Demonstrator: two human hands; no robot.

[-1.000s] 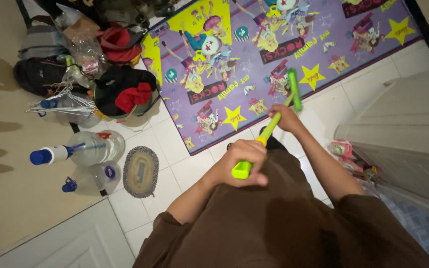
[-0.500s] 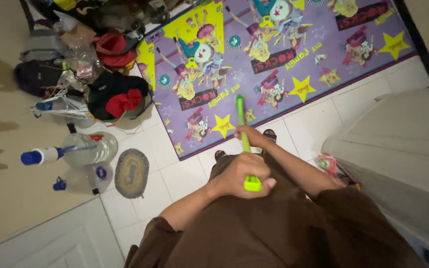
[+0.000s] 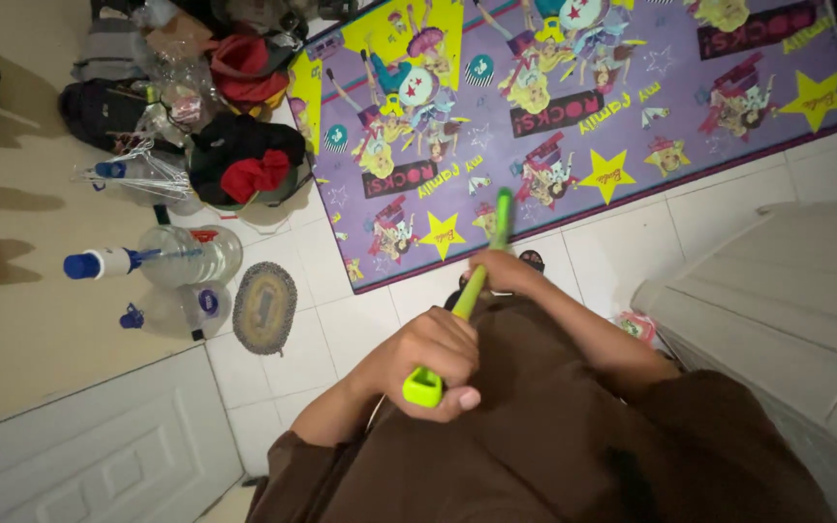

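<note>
A view straight down over a person in a brown top, standing on white floor tiles (image 3: 341,329). Both hands grip a bright green broom handle (image 3: 472,291), which is the landmark here. The left hand (image 3: 433,353) is closed around the handle's near end, just above its square green cap, with the thumb tip pressing beside the cap. The right hand (image 3: 501,271) is wrapped around the handle farther along, about midway. From there the handle runs away from the body, and its far end lies over the near edge of a purple cartoon-print play mat (image 3: 573,107). The broom's head cannot be made out.

To the handle's left, bare tiles give open room as far as a small oval braided rug (image 3: 263,308). Just beyond that rug, two clear water jugs with blue caps (image 3: 162,261) lie against a beige wall. Farther left and beyond, a heap of bags, red and black clothes and wire hangers (image 3: 215,145) crowds the mat's left edge.

To the handle's right, a strip of tile narrows against a pale panelled cabinet (image 3: 787,310), cut off by the frame. A small colourful packet (image 3: 636,327) sits at its foot, partly hidden by the right arm. Below the left hand, a white panelled door (image 3: 99,455) fills the corner. The person's feet are mostly hidden under the brown garment.
</note>
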